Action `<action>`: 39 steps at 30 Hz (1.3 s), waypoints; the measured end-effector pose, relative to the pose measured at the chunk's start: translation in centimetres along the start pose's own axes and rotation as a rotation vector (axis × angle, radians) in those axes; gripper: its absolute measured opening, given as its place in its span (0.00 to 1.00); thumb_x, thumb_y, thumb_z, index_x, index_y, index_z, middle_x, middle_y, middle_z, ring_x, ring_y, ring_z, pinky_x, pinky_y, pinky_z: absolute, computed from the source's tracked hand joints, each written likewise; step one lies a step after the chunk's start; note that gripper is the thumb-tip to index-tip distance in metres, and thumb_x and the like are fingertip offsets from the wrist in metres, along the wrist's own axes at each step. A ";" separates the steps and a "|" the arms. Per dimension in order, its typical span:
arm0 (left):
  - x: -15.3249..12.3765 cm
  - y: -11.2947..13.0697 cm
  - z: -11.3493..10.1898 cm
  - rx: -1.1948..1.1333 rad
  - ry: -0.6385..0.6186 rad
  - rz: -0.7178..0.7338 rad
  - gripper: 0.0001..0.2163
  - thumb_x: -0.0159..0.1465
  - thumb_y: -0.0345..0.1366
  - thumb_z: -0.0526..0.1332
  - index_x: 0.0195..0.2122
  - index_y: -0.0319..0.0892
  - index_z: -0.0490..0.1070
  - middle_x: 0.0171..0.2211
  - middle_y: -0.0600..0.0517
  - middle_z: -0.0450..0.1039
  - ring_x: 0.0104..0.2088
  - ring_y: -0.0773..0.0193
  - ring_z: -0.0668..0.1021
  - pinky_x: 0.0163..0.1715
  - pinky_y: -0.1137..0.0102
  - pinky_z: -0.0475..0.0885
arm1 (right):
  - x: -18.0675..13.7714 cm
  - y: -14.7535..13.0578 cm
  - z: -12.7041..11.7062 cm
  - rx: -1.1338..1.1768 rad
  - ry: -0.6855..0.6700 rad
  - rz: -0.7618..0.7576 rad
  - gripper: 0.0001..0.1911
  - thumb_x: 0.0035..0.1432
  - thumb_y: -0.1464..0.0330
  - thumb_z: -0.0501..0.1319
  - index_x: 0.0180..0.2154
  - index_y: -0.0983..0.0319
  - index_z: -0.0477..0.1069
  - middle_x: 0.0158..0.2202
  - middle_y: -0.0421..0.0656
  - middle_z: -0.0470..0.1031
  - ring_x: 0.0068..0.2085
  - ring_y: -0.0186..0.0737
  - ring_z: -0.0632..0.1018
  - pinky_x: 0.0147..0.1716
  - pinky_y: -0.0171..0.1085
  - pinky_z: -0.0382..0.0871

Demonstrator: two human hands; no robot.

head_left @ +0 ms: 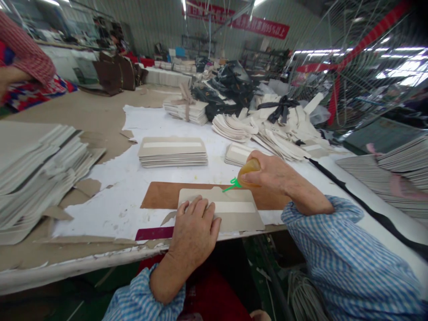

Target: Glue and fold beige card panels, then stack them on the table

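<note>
My right hand (272, 174) is wrapped round a yellowish squeeze bottle (249, 173) with a green nozzle (230, 184). The bottle is tilted, its nozzle tip at the upper edge of a beige panel (239, 220); whether it touches cannot be made out. A white strip (236, 207) runs across the panel. My left hand (196, 227) lies on the panel's left part with fingers stretched out. Under the panel's upper part is a brown strip (160, 195). A dark magenta piece (154, 233) lies at the table edge, left of my left hand.
Behind the panel sit a stack of beige panels (173, 154) and a smaller stack (236, 154). Loose beige pieces (234, 127) and black plastic (230, 82) pile up farther back. Tall stacks (30, 174) stand left, more (394, 178) right. Another person's sleeve (28, 53) shows upper left.
</note>
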State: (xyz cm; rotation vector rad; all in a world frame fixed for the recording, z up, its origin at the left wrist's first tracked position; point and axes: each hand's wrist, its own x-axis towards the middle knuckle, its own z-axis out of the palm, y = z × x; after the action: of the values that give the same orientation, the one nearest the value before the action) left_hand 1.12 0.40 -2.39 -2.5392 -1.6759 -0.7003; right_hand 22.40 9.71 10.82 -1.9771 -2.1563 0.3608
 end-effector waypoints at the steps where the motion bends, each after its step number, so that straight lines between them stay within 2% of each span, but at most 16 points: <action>1: 0.0 0.0 0.0 0.006 0.007 0.004 0.14 0.71 0.36 0.60 0.55 0.40 0.75 0.55 0.42 0.78 0.61 0.44 0.75 0.61 0.44 0.68 | -0.2 0.4 -0.1 0.012 0.007 0.008 0.14 0.53 0.57 0.67 0.36 0.57 0.70 0.27 0.42 0.75 0.30 0.45 0.73 0.28 0.41 0.58; 10: 0.0 -0.2 0.2 0.037 0.037 0.020 0.13 0.71 0.36 0.60 0.55 0.41 0.75 0.56 0.42 0.78 0.61 0.45 0.76 0.60 0.46 0.69 | -1.1 5.4 -0.6 0.092 0.044 0.116 0.12 0.50 0.59 0.67 0.34 0.57 0.70 0.27 0.41 0.75 0.31 0.46 0.74 0.28 0.41 0.59; 17: 0.0 -0.2 0.1 0.048 0.041 0.037 0.13 0.72 0.36 0.59 0.55 0.40 0.74 0.55 0.42 0.78 0.61 0.45 0.76 0.60 0.46 0.69 | -1.6 9.2 -0.1 0.141 0.095 0.184 0.15 0.50 0.56 0.69 0.37 0.56 0.72 0.27 0.41 0.74 0.30 0.47 0.74 0.29 0.42 0.60; 27: 0.0 -0.3 0.2 0.043 0.027 0.032 0.13 0.72 0.36 0.59 0.55 0.41 0.75 0.56 0.41 0.78 0.61 0.46 0.76 0.60 0.46 0.69 | -2.6 10.8 0.4 0.303 0.138 0.210 0.15 0.48 0.57 0.70 0.35 0.56 0.73 0.26 0.39 0.75 0.31 0.46 0.74 0.29 0.41 0.62; 30: 0.0 -0.3 0.3 0.046 0.036 0.035 0.14 0.72 0.36 0.59 0.56 0.41 0.75 0.56 0.41 0.78 0.61 0.46 0.76 0.60 0.45 0.69 | -2.6 11.0 2.0 0.479 0.145 0.192 0.17 0.46 0.57 0.72 0.36 0.57 0.74 0.26 0.39 0.75 0.30 0.44 0.74 0.28 0.39 0.63; 35: 0.0 -0.6 0.5 0.067 0.060 0.057 0.13 0.72 0.36 0.59 0.55 0.40 0.75 0.55 0.42 0.78 0.60 0.44 0.76 0.59 0.45 0.70 | -3.1 11.2 5.5 1.087 0.217 0.221 0.23 0.45 0.53 0.75 0.39 0.58 0.76 0.33 0.40 0.79 0.33 0.44 0.77 0.27 0.38 0.69; 39: 0.0 -1.0 0.9 0.100 0.116 0.110 0.13 0.73 0.35 0.57 0.54 0.40 0.75 0.54 0.42 0.79 0.58 0.44 0.77 0.57 0.46 0.71 | -3.3 14.0 5.5 1.469 0.375 0.272 0.19 0.49 0.55 0.71 0.42 0.56 0.77 0.39 0.43 0.82 0.37 0.45 0.80 0.29 0.38 0.74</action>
State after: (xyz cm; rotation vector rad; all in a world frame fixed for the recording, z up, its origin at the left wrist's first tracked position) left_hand 0.51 1.03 -3.43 -2.4496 -1.4847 -0.7214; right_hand 34.28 7.26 1.36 -1.2067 -0.7883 1.0798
